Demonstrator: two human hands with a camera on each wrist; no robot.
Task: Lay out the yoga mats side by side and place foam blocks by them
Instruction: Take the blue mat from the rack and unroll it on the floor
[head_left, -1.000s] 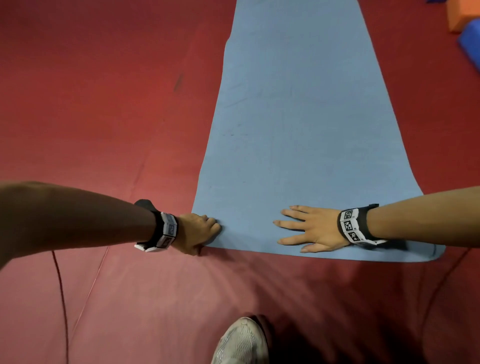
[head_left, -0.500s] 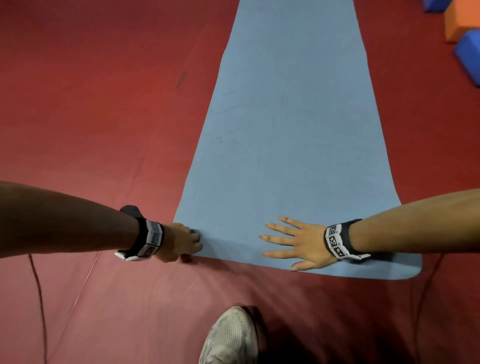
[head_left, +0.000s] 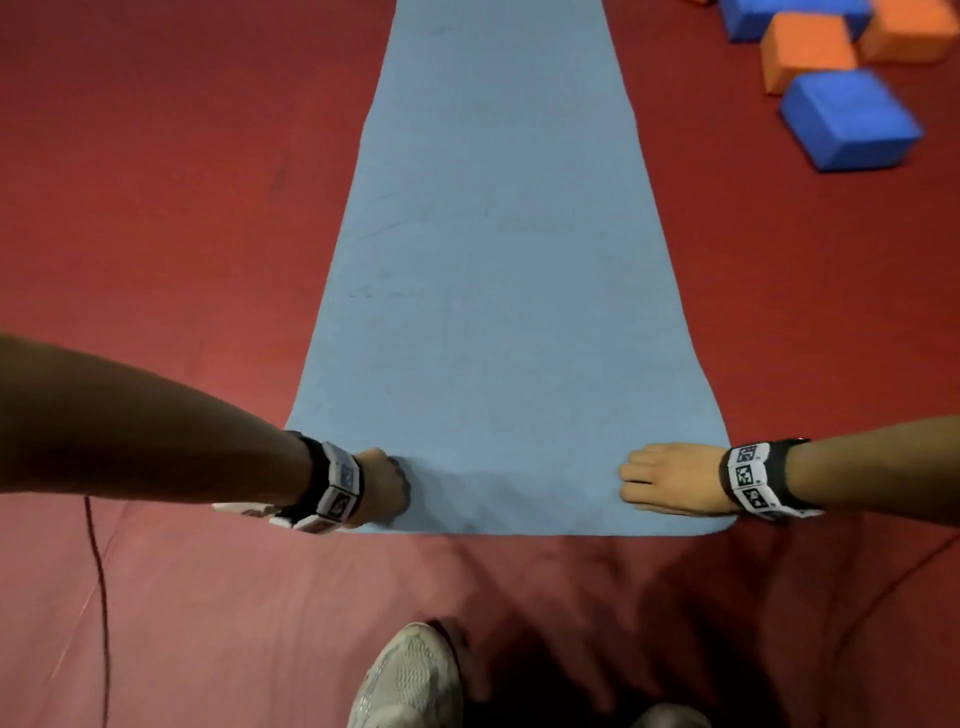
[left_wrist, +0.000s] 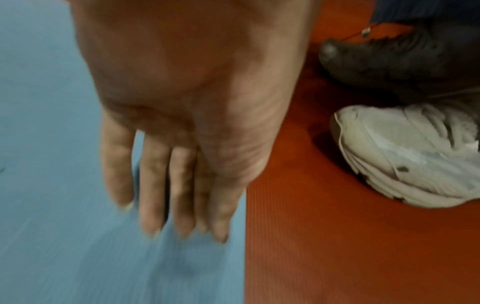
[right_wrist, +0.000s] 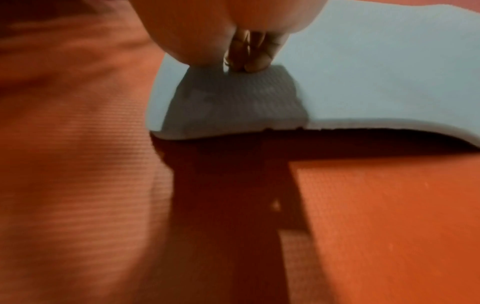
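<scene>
A light blue yoga mat (head_left: 498, 260) lies unrolled on the red floor and stretches away from me. My left hand (head_left: 387, 486) is at its near left corner. In the left wrist view the fingers (left_wrist: 153, 195) are straight and rest on the mat (left_wrist: 64, 246) beside its edge. My right hand (head_left: 665, 478) is at the near right corner. In the right wrist view its fingertips (right_wrist: 255, 63) pinch a folded-up flap of the mat (right_wrist: 233, 102), and the edge there is lifted off the floor. Blue (head_left: 852, 122) and orange (head_left: 808, 49) foam blocks sit at the far right.
More blocks, a blue one (head_left: 779, 15) and an orange one (head_left: 914, 28), crowd the top right corner. My pale shoe (head_left: 410, 680) stands just in front of the mat's near edge, with a dark shoe (left_wrist: 389, 61) beside it. A thin cable (head_left: 98, 597) trails at the left.
My right hand slid from the middle of the near edge to the right corner and went from flat to pinching the mat. The left hand stays at the left corner.
</scene>
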